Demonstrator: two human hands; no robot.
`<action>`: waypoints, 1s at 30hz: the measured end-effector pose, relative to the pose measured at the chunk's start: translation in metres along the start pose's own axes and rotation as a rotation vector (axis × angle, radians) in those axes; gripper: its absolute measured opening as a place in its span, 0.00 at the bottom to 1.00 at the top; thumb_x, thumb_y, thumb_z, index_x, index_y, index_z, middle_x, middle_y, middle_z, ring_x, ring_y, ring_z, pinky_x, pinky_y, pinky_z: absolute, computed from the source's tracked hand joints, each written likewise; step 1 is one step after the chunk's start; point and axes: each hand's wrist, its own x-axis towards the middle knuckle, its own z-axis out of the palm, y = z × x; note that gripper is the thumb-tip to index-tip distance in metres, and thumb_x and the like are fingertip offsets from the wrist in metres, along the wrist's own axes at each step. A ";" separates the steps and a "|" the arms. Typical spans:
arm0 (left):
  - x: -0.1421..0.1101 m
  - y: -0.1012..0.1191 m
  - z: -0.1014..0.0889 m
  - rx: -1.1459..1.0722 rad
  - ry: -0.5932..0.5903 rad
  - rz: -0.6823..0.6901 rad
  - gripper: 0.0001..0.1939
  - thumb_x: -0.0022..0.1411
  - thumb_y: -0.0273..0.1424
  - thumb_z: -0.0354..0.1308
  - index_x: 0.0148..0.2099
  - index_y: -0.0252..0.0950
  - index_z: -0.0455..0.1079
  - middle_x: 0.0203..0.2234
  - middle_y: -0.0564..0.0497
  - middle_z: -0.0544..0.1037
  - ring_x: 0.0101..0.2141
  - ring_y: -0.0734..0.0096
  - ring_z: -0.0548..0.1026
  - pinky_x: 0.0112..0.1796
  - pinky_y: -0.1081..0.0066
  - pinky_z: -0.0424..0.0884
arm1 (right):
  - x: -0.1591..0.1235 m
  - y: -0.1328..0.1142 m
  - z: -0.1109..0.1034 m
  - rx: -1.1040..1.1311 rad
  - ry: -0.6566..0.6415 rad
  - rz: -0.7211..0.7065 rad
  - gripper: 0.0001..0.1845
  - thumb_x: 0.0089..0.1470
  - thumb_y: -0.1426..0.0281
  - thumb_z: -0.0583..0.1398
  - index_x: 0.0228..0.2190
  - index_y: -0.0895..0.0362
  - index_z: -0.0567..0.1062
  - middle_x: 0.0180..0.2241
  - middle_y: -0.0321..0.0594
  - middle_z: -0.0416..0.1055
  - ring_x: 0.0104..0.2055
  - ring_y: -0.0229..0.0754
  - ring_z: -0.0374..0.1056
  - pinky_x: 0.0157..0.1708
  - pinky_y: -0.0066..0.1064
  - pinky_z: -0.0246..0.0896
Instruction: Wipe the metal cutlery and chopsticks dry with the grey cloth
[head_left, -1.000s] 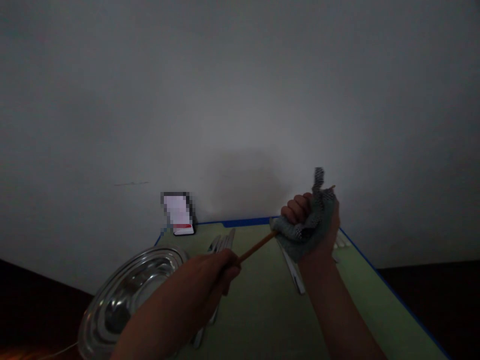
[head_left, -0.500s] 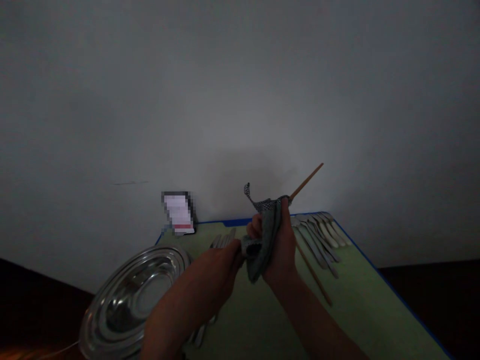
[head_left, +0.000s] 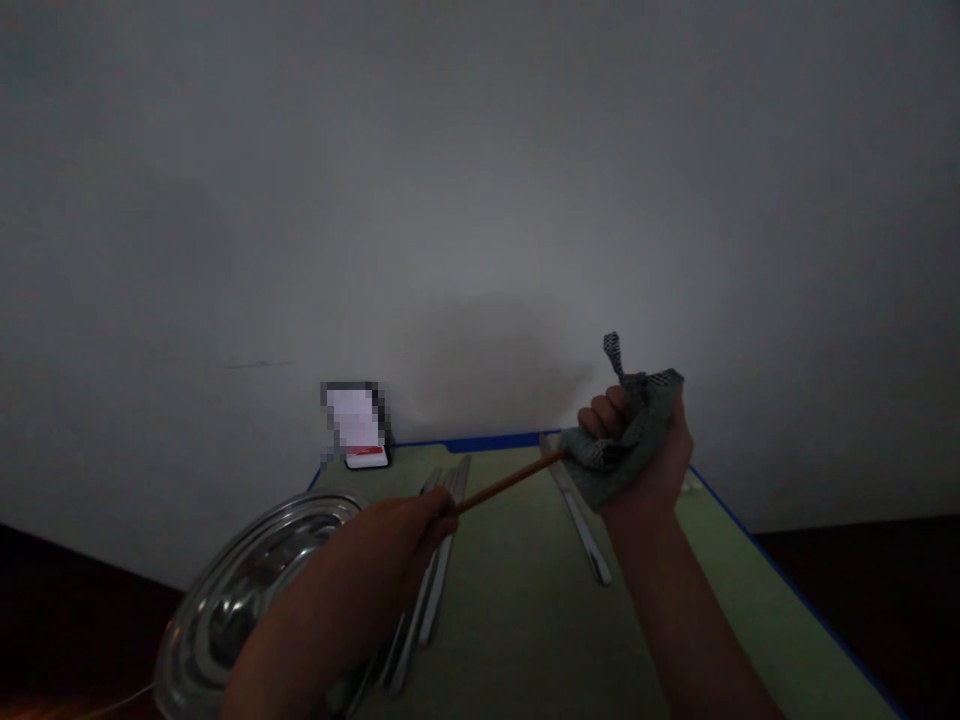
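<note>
Head cam has the plain wall (head_left: 480,180) taking up most of the view, then the green table (head_left: 517,620), with its blue far edge right up by the wall and its right edge slanting past the right forearm. Open room is mostly the bare middle, between the flatware on the left (head_left: 435,600) and a lone knife (head_left: 581,530). Big shiny metal bowl (head_left: 225,620) sits at the left edge, phone (head_left: 366,456) beyond it. Grey-green cloth (head_left: 637,450) is bunched in the closed right hand (head_left: 667,470). Thin brown stick (head_left: 510,483) runs from that cloth down to the left hand (head_left: 420,520), which pinches its near end. Half a second ago the hands were close together and the stick poked out past the cloth; now they're well apart.
</note>
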 end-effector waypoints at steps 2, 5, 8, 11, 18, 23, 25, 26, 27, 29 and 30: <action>-0.003 0.002 0.000 0.028 0.009 -0.031 0.15 0.64 0.35 0.42 0.43 0.42 0.69 0.36 0.49 0.79 0.35 0.62 0.76 0.36 0.64 0.69 | -0.010 0.014 0.008 -0.016 0.013 0.057 0.29 0.56 0.49 0.43 0.13 0.56 0.54 0.12 0.27 0.48 0.13 0.30 0.42 0.12 0.24 0.40; -0.006 0.003 0.000 0.068 -0.009 -0.069 0.17 0.65 0.36 0.40 0.47 0.42 0.69 0.37 0.47 0.79 0.36 0.59 0.77 0.36 0.61 0.70 | -0.018 0.027 0.015 -0.019 -0.006 0.111 0.31 0.55 0.46 0.43 0.14 0.56 0.55 0.11 0.27 0.48 0.14 0.30 0.43 0.13 0.24 0.39; -0.006 0.004 -0.002 0.080 -0.020 -0.072 0.19 0.65 0.37 0.40 0.49 0.42 0.68 0.39 0.47 0.79 0.37 0.58 0.77 0.39 0.60 0.69 | -0.018 0.028 0.016 0.000 0.010 0.105 0.30 0.55 0.47 0.43 0.14 0.56 0.55 0.11 0.27 0.49 0.13 0.29 0.43 0.13 0.23 0.39; -0.002 0.007 -0.001 0.076 -0.044 -0.081 0.18 0.64 0.36 0.40 0.49 0.42 0.67 0.41 0.47 0.78 0.38 0.58 0.76 0.40 0.60 0.69 | -0.016 0.026 0.015 0.015 0.016 0.097 0.29 0.55 0.48 0.44 0.14 0.56 0.54 0.11 0.27 0.49 0.13 0.29 0.43 0.13 0.23 0.39; 0.004 0.010 0.008 0.020 -0.071 -0.033 0.16 0.65 0.37 0.40 0.44 0.41 0.69 0.34 0.49 0.79 0.34 0.60 0.76 0.34 0.64 0.68 | -0.015 0.017 0.016 0.000 -0.009 0.071 0.24 0.52 0.54 0.52 0.15 0.56 0.60 0.12 0.27 0.56 0.14 0.29 0.51 0.14 0.21 0.50; 0.002 0.003 -0.002 -0.049 -0.047 -0.014 0.15 0.64 0.36 0.42 0.39 0.39 0.70 0.30 0.51 0.78 0.30 0.68 0.75 0.31 0.71 0.66 | -0.012 0.003 0.012 -0.022 -0.012 0.035 0.10 0.49 0.64 0.53 0.30 0.50 0.75 0.30 0.32 0.75 0.35 0.36 0.71 0.35 0.31 0.66; 0.000 0.001 -0.007 -0.056 -0.029 -0.030 0.15 0.64 0.37 0.43 0.38 0.39 0.70 0.30 0.52 0.78 0.30 0.68 0.75 0.31 0.71 0.65 | -0.009 0.000 0.009 -0.003 -0.028 0.038 0.12 0.50 0.65 0.52 0.33 0.48 0.75 0.35 0.31 0.76 0.42 0.38 0.70 0.42 0.34 0.65; -0.001 0.000 -0.009 -0.065 -0.027 -0.028 0.15 0.64 0.37 0.43 0.38 0.40 0.70 0.29 0.52 0.78 0.29 0.68 0.74 0.31 0.72 0.65 | -0.007 -0.001 0.008 0.004 -0.035 0.043 0.13 0.50 0.66 0.52 0.33 0.47 0.75 0.37 0.31 0.75 0.44 0.38 0.69 0.44 0.36 0.63; -0.002 -0.001 -0.011 -0.077 -0.034 -0.022 0.15 0.64 0.37 0.43 0.38 0.40 0.70 0.29 0.53 0.77 0.29 0.69 0.74 0.31 0.72 0.65 | -0.006 -0.002 0.006 0.007 -0.043 0.046 0.13 0.51 0.66 0.52 0.33 0.47 0.76 0.37 0.31 0.75 0.44 0.39 0.69 0.45 0.37 0.63; -0.004 -0.002 -0.012 -0.096 -0.035 -0.017 0.15 0.64 0.37 0.43 0.39 0.40 0.70 0.29 0.53 0.77 0.29 0.70 0.74 0.30 0.73 0.65 | -0.004 -0.004 0.004 0.005 -0.056 0.038 0.12 0.52 0.65 0.52 0.34 0.44 0.75 0.37 0.30 0.75 0.45 0.40 0.69 0.46 0.41 0.62; -0.005 -0.002 -0.013 -0.099 -0.032 -0.019 0.16 0.64 0.37 0.42 0.38 0.40 0.70 0.28 0.54 0.77 0.28 0.70 0.74 0.30 0.73 0.64 | -0.005 -0.004 0.003 0.001 -0.059 0.026 0.12 0.52 0.65 0.53 0.34 0.44 0.75 0.36 0.30 0.76 0.45 0.40 0.69 0.46 0.42 0.62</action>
